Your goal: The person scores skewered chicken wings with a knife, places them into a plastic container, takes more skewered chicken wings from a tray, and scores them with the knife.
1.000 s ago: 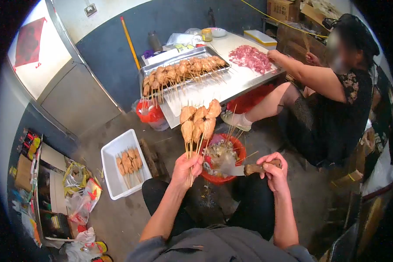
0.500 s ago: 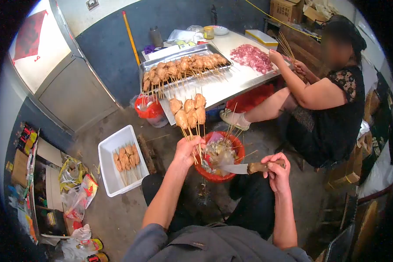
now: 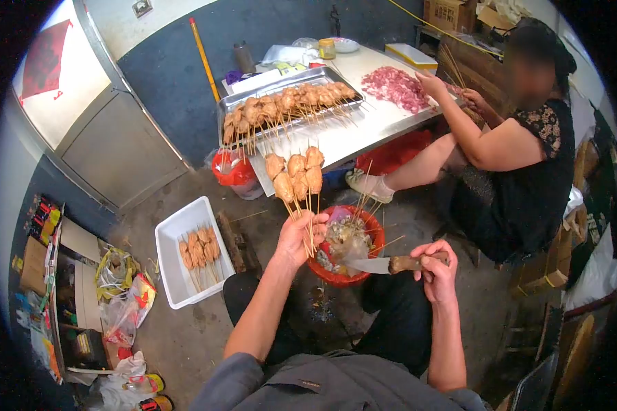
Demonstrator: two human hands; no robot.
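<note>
My left hand [image 3: 301, 236] is closed on the sticks of a few meat skewers [image 3: 297, 177], held upright in a fan with the meat above the fingers. In my right hand [image 3: 434, 268] is the wooden handle of a knife [image 3: 373, 264], its blade pointing left over a red basin [image 3: 347, 279] that holds scraps and loose sticks. Beyond the skewers, a metal tray [image 3: 234, 103] on the table [image 3: 308, 147] bears many skewered pieces. On the floor at the left, a white bin [image 3: 175, 274] contains several more skewers [image 3: 200, 248].
A co-worker [image 3: 514, 157] sits at the right, holding thin sticks beside a pile of raw meat [image 3: 395, 89] on the table. A red bucket [image 3: 234, 170] stands under the table's left corner. Plastic bags [image 3: 127, 308] and a shelf [image 3: 82, 288] are at the left.
The held skewers have shifted slightly left and the knife has levelled, its blade nearer the basin's middle. The co-worker's hands have moved, one now open above the table's edge.
</note>
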